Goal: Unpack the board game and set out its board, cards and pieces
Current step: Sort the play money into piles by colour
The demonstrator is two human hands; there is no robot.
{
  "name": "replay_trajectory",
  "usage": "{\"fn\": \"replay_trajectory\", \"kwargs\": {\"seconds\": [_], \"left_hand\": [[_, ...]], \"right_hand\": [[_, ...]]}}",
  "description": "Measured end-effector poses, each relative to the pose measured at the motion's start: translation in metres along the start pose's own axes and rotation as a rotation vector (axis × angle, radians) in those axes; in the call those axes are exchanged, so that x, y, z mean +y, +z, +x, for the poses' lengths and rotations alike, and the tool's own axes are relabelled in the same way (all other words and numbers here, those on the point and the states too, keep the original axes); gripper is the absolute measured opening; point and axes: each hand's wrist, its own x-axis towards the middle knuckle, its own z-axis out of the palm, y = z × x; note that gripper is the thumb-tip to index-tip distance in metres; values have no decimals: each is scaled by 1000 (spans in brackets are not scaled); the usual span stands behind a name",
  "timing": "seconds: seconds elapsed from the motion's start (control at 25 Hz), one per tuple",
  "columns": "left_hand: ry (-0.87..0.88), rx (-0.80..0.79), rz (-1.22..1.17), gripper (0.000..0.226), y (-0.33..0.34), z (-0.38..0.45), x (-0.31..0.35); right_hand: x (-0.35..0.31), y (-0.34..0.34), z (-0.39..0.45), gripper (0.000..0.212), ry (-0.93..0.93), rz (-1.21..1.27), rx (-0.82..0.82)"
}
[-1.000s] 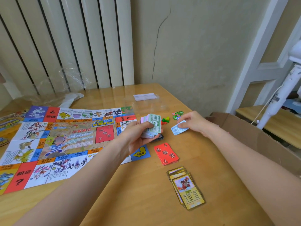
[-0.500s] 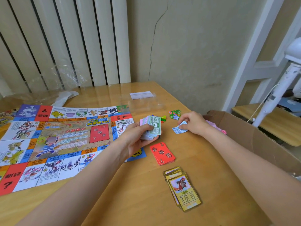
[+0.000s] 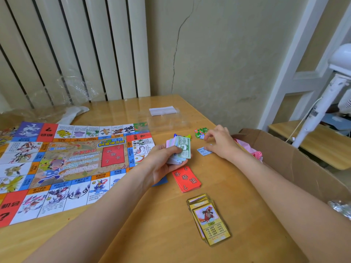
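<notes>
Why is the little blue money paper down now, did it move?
Yes. The blue note went from the right hand down onto the table, landing a little nearer the red cards.

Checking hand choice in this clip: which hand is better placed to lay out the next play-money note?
Probably the right hand: its fingers rest on the blue note on the table. The left hand has its grip full with the money stack.

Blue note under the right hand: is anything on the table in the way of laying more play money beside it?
Nothing visible does. The blue note lies on bare table under the right hand. The red cards lie nearer the person, the small pieces farther back. The left hand grips the money stack.
</notes>
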Motion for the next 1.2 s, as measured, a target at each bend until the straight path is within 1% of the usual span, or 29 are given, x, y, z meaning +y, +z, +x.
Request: {"fn": "replay_trajectory", "kwargs": {"seconds": [0.04, 0.08, 0.12, 0.16, 0.24, 0.28, 0.36, 0.48, 0.6, 0.64, 0.76, 0.84, 0.92, 1.0, 1.12, 1.2], "left_hand": [[2, 7, 0, 9, 1, 0, 0], [8, 19, -2, 9, 2, 1, 1], [15, 33, -5, 9, 3, 2, 1], [24, 43, -9, 9, 4, 3, 0], [38, 43, -11, 10, 8, 5, -2], [43, 35, -4, 11, 10, 5, -3], [51, 19, 27, 13, 12, 5, -5], [55, -8, 31, 8, 11, 4, -4], [58, -6, -11, 8, 8, 3, 0], [64, -5, -23, 10, 8, 4, 0], [62, -28, -54, 24, 9, 6, 0], [57, -37, -56, 31, 12, 5, -3], [54, -38, -61, 32, 14, 4, -5], [52, -34, -63, 32, 16, 2, -6], [57, -35, -57, 31, 14, 0, -6], [53, -43, -44, 29, 13, -1, -6]], "right_hand": [[-3, -2, 0, 20, 5, 15, 60], [-7, -6, 0, 15, 21, 81, 126], [-12, -11, -1, 11, 41, 213, 159], [-18, -16, -3, 11, 60, 390, 138], [-31, -24, -14, 11, 75, 727, -17], [-36, -26, -19, 10, 83, 796, -94], [-44, -24, -26, 11, 96, 810, -186], [-49, -24, -28, 11, 100, 823, -202], [-44, -30, -30, 14, 120, 800, -217], [-38, -32, -29, 14, 173, 792, -179], [-14, -33, -32, 17, 433, 701, 14], [-1, -25, -40, 24, 494, 637, 38], [2, -17, -46, 26, 473, 601, 35], [1, -14, -47, 29, 442, 516, 68], [-2, -16, -44, 31, 361, 176, 42], [-3, -18, -45, 23, 336, 85, 37]]}}
